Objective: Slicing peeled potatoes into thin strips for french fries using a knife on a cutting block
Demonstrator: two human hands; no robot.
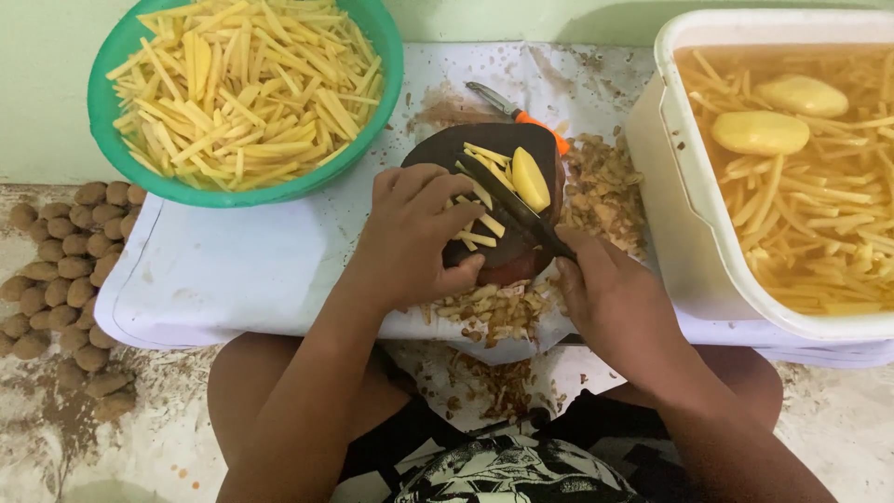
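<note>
My left hand (410, 237) presses down on potato sticks (477, 219) lying on a small round dark wooden board (518, 265). My right hand (610, 298) grips a dark-bladed knife (507, 200) whose blade lies diagonally across the board between the sticks and a yellow potato piece (530, 179). The fingers of my left hand cover part of the cut sticks.
A green bowl (112, 140) heaped with potato sticks stands at the back left. A white tub (684, 224) at the right holds water, sticks and two peeled potatoes. An orange-handled peeler (510, 112) lies behind the board; peelings (605, 186) surround it. Unpeeled potatoes (65, 270) lie on the floor at the left.
</note>
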